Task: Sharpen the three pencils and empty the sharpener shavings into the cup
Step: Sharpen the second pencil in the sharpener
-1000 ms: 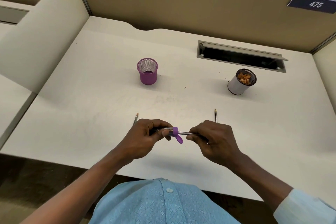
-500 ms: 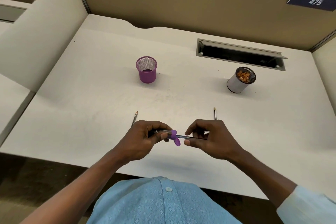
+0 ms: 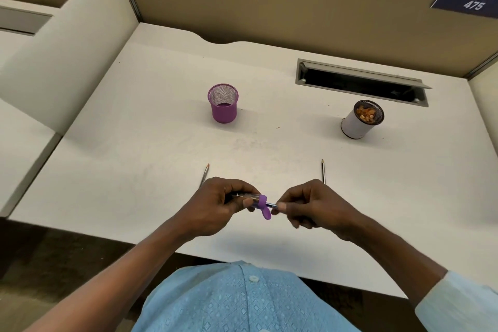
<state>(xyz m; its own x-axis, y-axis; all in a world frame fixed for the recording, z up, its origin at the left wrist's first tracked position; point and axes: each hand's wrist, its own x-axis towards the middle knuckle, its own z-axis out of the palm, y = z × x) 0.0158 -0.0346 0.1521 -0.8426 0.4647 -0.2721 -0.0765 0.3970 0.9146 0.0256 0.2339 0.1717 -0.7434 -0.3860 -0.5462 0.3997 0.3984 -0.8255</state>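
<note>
My left hand (image 3: 213,207) grips the purple sharpener (image 3: 259,201) above the near edge of the table (image 3: 161,143), while my right hand (image 3: 315,207) pinches the pencil (image 3: 272,205) stuck into it. Sharpening is under way, I judge; next calls for a steady twist.

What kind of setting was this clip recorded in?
Most likely an office cubicle: tan partition panels enclose the white desk, a dark blue plate numbered 475 marks the station, and a grey cable hatch is set into it.
</note>
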